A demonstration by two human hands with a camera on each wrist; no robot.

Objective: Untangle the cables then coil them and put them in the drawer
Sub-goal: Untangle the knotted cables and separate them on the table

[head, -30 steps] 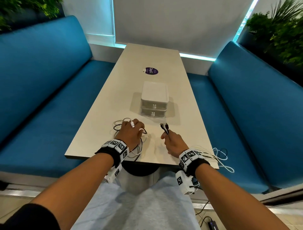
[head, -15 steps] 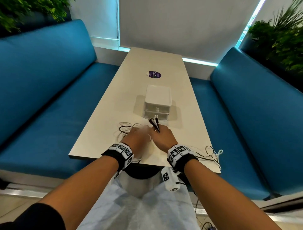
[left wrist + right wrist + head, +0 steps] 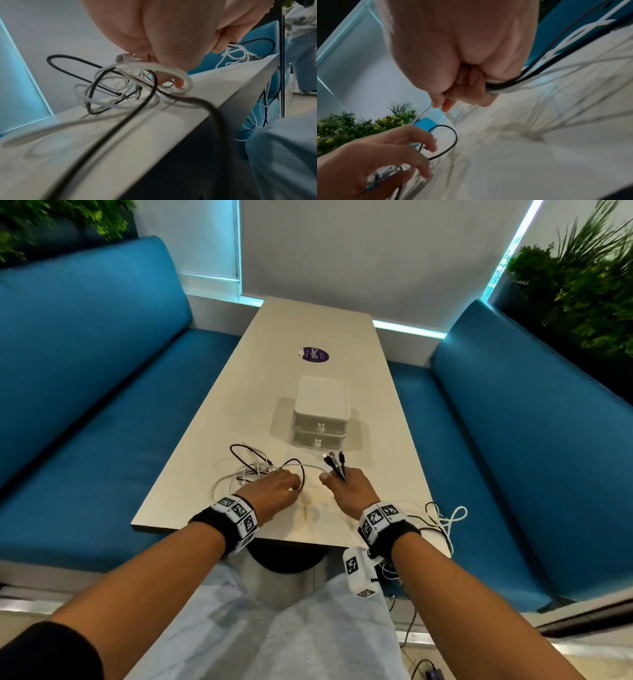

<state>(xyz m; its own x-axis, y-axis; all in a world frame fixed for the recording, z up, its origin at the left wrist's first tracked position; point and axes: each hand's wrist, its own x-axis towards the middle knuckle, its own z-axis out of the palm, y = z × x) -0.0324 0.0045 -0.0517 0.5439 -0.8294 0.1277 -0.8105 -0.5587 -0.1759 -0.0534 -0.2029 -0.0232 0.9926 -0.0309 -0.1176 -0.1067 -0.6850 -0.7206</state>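
Observation:
A tangle of thin white and black cables (image 3: pixel 251 469) lies on the near part of the pale table (image 3: pixel 191 491). My left hand (image 3: pixel 289 486) rests on the tangle with its fingers curled through a white loop (image 3: pixel 171 70); a white plug (image 3: pixel 123 56) shows at its fingers. My right hand (image 3: pixel 337 479) grips a bundle of cable ends, with the plugs (image 3: pixel 334 460) sticking up toward the drawers. The bundle (image 3: pixel 505 84) trails back under my right palm and off the table's right edge (image 3: pixel 443 518). The white two-drawer box (image 3: pixel 320 436) stands just beyond the hands, both drawers closed.
Blue benches (image 3: pixel 102 422) (image 3: pixel 520 440) flank the table. A round purple sticker (image 3: pixel 314 355) lies beyond the drawer box. Plants (image 3: pixel 582 285) stand behind the right bench. A wall with a lit strip closes the far end.
My right hand swung left to meet the left hand, then drew back right. A white cable now runs between the two hands, and more of the tangle shows.

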